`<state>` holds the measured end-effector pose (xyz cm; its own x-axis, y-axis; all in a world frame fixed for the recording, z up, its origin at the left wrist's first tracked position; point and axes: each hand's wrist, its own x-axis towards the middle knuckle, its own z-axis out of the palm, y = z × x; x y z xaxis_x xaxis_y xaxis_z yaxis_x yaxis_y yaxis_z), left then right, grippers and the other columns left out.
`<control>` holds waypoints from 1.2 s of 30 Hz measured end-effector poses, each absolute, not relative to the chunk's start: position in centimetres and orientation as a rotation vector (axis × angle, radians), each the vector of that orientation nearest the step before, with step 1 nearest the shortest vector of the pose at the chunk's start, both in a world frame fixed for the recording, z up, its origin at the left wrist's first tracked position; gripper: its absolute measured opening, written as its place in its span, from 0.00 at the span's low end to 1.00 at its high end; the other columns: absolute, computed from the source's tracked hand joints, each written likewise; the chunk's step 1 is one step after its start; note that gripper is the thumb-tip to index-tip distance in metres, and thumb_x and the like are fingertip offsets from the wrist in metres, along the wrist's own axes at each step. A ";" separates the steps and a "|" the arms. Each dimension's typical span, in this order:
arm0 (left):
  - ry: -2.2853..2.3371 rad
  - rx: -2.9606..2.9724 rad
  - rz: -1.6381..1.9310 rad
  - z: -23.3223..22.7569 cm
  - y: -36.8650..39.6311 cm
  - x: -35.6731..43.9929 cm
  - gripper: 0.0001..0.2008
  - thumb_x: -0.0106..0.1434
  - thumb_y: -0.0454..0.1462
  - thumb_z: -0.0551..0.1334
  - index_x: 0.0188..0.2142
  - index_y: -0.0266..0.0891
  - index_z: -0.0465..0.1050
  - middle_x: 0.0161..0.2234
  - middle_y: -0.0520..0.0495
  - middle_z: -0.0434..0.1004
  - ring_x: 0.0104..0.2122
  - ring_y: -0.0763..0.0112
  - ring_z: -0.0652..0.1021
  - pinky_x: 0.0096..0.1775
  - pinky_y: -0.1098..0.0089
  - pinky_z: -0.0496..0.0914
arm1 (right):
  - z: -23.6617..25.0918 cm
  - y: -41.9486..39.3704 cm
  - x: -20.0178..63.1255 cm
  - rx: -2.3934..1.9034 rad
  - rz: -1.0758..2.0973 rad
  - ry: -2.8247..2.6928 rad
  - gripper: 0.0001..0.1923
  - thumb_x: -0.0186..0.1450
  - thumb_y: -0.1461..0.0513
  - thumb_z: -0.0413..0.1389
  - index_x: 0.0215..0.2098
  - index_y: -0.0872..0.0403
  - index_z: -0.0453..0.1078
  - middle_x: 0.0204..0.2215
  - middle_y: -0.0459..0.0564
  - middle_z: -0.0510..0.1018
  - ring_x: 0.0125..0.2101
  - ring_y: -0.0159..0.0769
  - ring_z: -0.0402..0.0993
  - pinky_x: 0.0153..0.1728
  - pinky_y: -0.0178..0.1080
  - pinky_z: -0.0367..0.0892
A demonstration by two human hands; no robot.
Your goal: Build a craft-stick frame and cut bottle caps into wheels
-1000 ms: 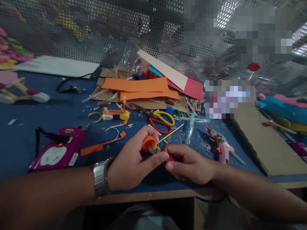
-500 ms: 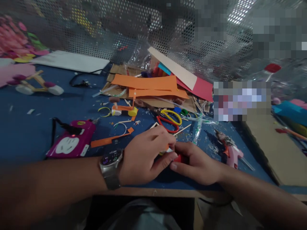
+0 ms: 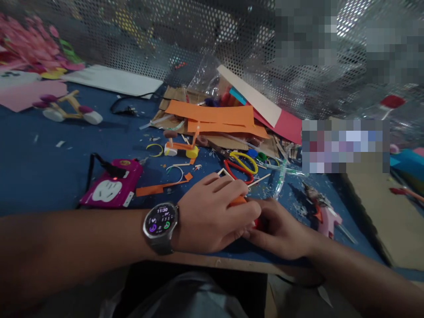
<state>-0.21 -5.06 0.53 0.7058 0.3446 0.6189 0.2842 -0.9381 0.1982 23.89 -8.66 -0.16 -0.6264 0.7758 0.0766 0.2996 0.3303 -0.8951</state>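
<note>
Left hand (image 3: 215,214) curls over a small orange cap (image 3: 237,201); right hand (image 3: 280,227) pinches a red piece (image 3: 256,223)

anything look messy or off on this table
Yes: paper scraps and glue bits litter the blue table around the glue gun, which lies on its side, and the orange paper strips sit in a skewed pile.

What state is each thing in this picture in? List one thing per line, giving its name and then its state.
left hand: closed over an orange piece
right hand: gripping a small red piece
smartwatch: worn on the left wrist, screen lit
scissors: lying flat on the table
glue gun: lying on its side
pink device: cable plugged in
</note>
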 end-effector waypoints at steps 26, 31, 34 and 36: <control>0.406 2.902 1.129 0.2 -4.9 0.1 0.05 0.77 0.39 0.60 0.42 0.44 0.73 0.39 0.45 0.80 0.36 0.61 0.73 0.39 0.56 0.60 | 0.1 -8.9 24.1 -0.956 1.011 -2.336 0.10 0.72 0.56 0.63 0.38 0.50 0.69 0.26 0.45 0.75 0.23 0.33 0.67 0.25 0.36 0.60; 0.510 2.113 1.115 -0.1 -5.2 0.0 0.08 0.77 0.41 0.61 0.50 0.42 0.67 0.43 0.45 0.77 0.40 0.63 0.76 0.45 0.61 0.71 | 0.1 -8.7 24.1 -1.021 1.044 -2.298 0.09 0.73 0.56 0.63 0.40 0.50 0.69 0.23 0.41 0.69 0.21 0.31 0.63 0.25 0.36 0.58; 0.659 1.538 1.072 -0.3 -5.1 0.5 0.10 0.80 0.46 0.56 0.49 0.42 0.67 0.39 0.49 0.71 0.35 0.67 0.72 0.40 0.65 0.71 | 0.5 -8.5 24.0 -1.070 1.082 -2.204 0.15 0.73 0.54 0.66 0.35 0.51 0.67 0.22 0.38 0.63 0.22 0.29 0.55 0.24 0.35 0.56; 0.646 1.233 1.023 -0.4 -4.9 1.0 0.10 0.80 0.45 0.55 0.45 0.42 0.66 0.36 0.51 0.69 0.31 0.70 0.70 0.35 0.68 0.69 | 0.7 -8.4 23.9 -1.077 1.237 -2.092 0.17 0.75 0.51 0.64 0.35 0.52 0.68 0.23 0.39 0.65 0.24 0.30 0.57 0.26 0.34 0.58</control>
